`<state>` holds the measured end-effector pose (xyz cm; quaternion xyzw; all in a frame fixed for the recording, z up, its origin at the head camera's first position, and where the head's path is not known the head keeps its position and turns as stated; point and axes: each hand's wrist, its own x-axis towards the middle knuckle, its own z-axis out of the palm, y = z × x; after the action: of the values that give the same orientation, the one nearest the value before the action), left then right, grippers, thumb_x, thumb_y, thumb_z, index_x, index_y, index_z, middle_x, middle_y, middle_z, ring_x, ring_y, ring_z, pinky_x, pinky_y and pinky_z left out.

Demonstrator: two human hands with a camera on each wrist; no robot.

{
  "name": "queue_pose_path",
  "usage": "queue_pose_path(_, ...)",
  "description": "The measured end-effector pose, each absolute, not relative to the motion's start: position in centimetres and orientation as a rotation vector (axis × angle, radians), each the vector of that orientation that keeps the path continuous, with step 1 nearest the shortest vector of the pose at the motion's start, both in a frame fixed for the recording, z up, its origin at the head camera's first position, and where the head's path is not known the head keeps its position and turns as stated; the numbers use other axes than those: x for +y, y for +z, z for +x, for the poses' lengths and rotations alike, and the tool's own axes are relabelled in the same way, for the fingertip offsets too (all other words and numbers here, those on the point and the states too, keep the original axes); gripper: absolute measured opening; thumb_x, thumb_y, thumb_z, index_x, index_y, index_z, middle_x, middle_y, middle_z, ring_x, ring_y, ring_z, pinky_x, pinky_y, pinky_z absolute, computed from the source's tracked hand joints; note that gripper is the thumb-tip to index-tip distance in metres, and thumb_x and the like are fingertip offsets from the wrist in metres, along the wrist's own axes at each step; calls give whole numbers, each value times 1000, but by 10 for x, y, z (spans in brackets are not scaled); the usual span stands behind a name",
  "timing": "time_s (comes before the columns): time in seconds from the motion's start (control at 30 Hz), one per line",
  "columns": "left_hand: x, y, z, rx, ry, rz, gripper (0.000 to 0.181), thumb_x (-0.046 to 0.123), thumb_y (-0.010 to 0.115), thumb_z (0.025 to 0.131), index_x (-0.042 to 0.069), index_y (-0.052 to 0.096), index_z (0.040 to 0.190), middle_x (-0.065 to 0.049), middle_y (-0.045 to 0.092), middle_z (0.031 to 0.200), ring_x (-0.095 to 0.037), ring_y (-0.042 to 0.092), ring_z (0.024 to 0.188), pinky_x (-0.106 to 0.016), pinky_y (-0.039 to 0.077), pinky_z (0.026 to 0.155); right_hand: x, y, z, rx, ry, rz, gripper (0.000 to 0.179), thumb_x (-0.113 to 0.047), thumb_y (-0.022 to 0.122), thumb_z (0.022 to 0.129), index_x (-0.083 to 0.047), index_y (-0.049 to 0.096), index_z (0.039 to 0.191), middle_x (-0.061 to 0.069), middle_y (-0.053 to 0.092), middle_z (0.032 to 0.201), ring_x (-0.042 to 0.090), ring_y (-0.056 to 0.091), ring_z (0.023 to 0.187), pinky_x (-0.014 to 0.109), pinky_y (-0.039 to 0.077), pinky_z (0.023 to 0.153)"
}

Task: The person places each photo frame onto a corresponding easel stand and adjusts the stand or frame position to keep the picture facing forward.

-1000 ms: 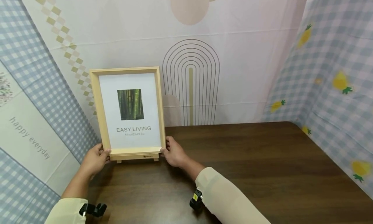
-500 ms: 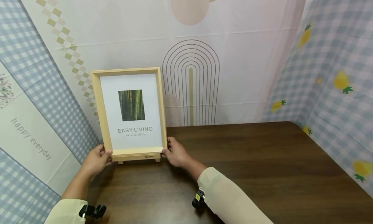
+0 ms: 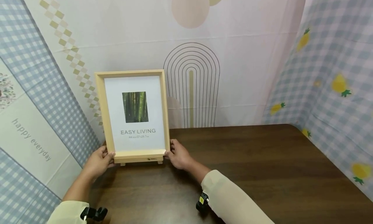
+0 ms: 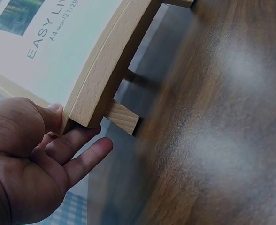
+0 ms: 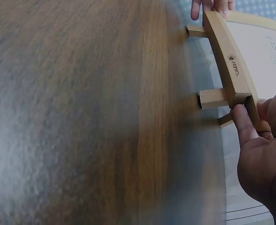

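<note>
A light wooden picture frame (image 3: 166, 113) with a white "EASY LIVING" insert and a bamboo photo stands tilted back at the table's far left. It sits on the ledge of a small wooden easel (image 3: 137, 159), whose short legs show below. My left hand (image 3: 98, 160) grips the lower left corner, thumb on the front of the frame. At the lower right corner my right hand (image 3: 179, 155) pinches the frame the same way. The left wrist view shows an easel leg (image 4: 124, 117) beside my fingers. In the right wrist view the ledge (image 5: 227, 61) bears a small printed logo.
The dark brown wooden table (image 3: 247, 165) stretches to the right. A pale patterned cloth (image 3: 247, 71) hangs behind it, with blue checked cloths (image 3: 326, 104) along both sides. Small black wrist cameras (image 3: 94, 213) are strapped at both sleeves.
The frame, the easel and both hands have shifted slightly right in the head view, and the camera's view has tipped a little. Both hands keep their hold on the lower corners.
</note>
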<state>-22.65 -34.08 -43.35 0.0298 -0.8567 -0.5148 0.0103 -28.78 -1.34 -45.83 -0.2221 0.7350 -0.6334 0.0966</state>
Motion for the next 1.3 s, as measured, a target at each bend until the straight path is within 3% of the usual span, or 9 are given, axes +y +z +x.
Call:
queue_pose_path(0.4, -344, -435, -230, -2655, -1707, 43, 59, 12, 38, 112, -20, 10, 153, -46, 42, 140, -49, 59, 120, -43, 58, 89, -12, -455, -284, 2166, -1874, -640, 39, 7, 52, 103, 10, 39, 140, 27, 56, 130, 39, 60, 121, 34, 56, 92)
queue_pose_path(1.3, -353, -437, -233, -2693, -1721, 18, 61, 15, 44, 111, -17, 16, 154, -43, 47, 139, -47, 61, 118, -40, 59, 86, -12, -447, -273, 2142, -1873, -610, 38, 8, 49, 104, 12, 36, 139, 29, 54, 129, 42, 59, 121, 38, 55, 95)
